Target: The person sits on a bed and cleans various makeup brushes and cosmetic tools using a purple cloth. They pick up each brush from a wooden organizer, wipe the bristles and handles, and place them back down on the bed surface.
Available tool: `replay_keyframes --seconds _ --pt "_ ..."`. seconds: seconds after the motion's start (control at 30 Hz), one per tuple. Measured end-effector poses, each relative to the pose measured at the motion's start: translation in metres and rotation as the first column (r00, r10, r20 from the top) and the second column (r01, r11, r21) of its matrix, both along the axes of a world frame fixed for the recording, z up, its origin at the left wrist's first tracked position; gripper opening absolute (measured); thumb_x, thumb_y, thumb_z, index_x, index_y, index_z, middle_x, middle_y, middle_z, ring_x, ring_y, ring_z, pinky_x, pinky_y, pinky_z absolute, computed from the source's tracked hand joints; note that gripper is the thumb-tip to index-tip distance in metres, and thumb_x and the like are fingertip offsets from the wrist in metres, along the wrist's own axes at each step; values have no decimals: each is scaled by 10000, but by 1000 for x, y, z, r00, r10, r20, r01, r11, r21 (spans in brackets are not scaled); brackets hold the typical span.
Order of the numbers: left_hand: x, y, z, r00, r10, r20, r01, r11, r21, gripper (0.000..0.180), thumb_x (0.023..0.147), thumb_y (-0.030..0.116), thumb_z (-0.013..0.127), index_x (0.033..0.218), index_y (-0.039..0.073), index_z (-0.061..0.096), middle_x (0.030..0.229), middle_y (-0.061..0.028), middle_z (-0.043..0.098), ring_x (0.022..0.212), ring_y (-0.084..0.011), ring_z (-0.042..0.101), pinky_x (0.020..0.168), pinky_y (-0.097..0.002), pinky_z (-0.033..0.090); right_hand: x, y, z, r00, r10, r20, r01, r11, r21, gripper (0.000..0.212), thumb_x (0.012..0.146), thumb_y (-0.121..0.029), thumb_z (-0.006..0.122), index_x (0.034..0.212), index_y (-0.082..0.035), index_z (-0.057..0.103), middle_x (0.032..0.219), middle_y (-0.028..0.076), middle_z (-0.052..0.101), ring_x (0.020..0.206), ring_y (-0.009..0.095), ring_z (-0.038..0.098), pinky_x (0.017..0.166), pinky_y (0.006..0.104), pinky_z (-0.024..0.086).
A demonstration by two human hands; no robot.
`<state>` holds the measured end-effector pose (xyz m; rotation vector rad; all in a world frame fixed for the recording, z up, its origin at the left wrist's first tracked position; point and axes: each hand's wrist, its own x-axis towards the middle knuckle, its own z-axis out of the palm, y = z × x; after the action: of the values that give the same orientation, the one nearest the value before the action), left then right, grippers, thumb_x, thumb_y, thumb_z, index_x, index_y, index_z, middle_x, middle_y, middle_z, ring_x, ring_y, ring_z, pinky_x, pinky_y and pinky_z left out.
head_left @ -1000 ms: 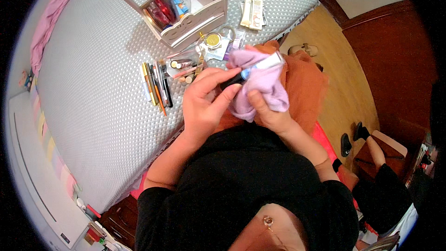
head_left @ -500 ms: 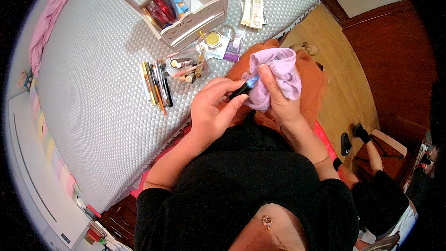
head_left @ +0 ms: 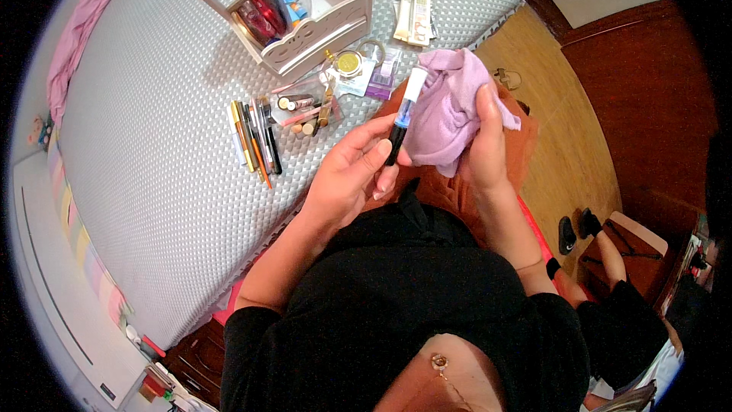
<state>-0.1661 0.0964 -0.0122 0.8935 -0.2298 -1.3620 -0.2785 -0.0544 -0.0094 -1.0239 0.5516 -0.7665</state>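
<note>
My left hand [head_left: 352, 175] pinches the black end of a slim cosmetic tube [head_left: 404, 113]. Its middle is clear blue and its white end points up and away from me. In my right hand [head_left: 488, 149] is a crumpled lilac cloth [head_left: 450, 111], gripped with the thumb on its right side. The tube's upper part lies along the cloth's left edge; I cannot tell if they touch. Both hands are above my lap, covered in brown-orange fabric [head_left: 512, 172].
On the grey quilted bed lie brushes and pencils [head_left: 255, 137], a clear pouch of cosmetics [head_left: 309, 111], a round gold-lidded compact [head_left: 349, 64] and cream tubes [head_left: 414, 19]. A white box [head_left: 335, 34] holds red and blue items. Another person's leg [head_left: 610, 255] shows at right.
The tube has come away from inside the cloth's fold, and its white end now shows. My right hand has shifted slightly right, and the cloth hangs looser.
</note>
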Motion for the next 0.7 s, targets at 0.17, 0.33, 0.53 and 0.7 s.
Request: replay_keyframes --seconds 0.17,0.33,0.53,0.7 --pt "0 1 2 999 4 -33 -3 1000 3 491 957 222 555 1390 40 412 928 -80 593 598 -103 446 474 -221 343 7 1 8 961 -262 -90 102 637 -764 417 846 -167 654 1231 -67 529 1158 114 527 1037 237 528 921 350 428" --pt "6 3 -11 997 -13 -82 7 997 -72 406 975 158 520 1360 48 456 881 -49 581 604 -104 488 491 -216 372 6 11 3 976 -169 -138 -68 364 -929 411 676 -96 720 1081 -99 652 1029 94 577 947 287 543 810 383 441" --pt "8 1 -5 998 37 -46 -38 999 -23 259 961 209 541 1125 9 542 767 -21 535 544 -83 425 453 -220 321 7 22 12 977 -69 -201 -170 312 -935 388 651 -86 731 1036 -95 677 990 70 604 908 281 571 795 370 450" --pt "6 5 -3 990 -53 -132 42 995 -86 377 975 202 529 1312 39 490 892 -34 575 593 -81 438 477 -213 328 15 -14 13 960 -259 -109 -30 293 -956 410 651 -43 710 1056 -91 668 1023 100 587 920 302 567 811 377 453"
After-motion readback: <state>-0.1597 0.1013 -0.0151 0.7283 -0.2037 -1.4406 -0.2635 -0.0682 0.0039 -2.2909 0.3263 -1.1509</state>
